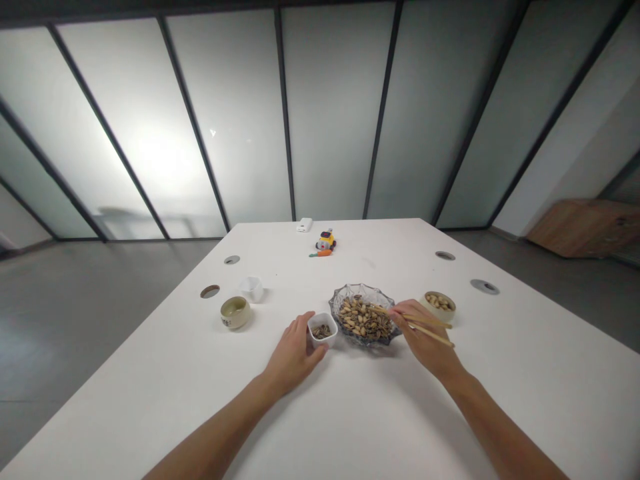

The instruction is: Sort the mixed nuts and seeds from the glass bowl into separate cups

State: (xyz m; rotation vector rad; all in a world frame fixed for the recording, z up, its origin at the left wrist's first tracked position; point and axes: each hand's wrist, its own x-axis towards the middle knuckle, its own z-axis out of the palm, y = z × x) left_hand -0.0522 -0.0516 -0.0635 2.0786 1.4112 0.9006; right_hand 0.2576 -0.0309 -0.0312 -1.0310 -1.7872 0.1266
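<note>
My left hand is closed round the side of a small white square cup, which has some sunflower seeds in it. Just right of that cup stands a scalloped glass bowl heaped with sunflower seeds and pale pistachio-like nuts. A pair of wooden chopsticks is gripped in my right hand, at the bowl's right side. Their tips reach over the heap in the bowl; whether they pinch a seed is too small to tell.
Beyond my right hand sits a ceramic bowl of nuts. To the left are an empty ceramic bowl and a white cup. Farther back on the white table lie a toy car, a toy carrot and a white box.
</note>
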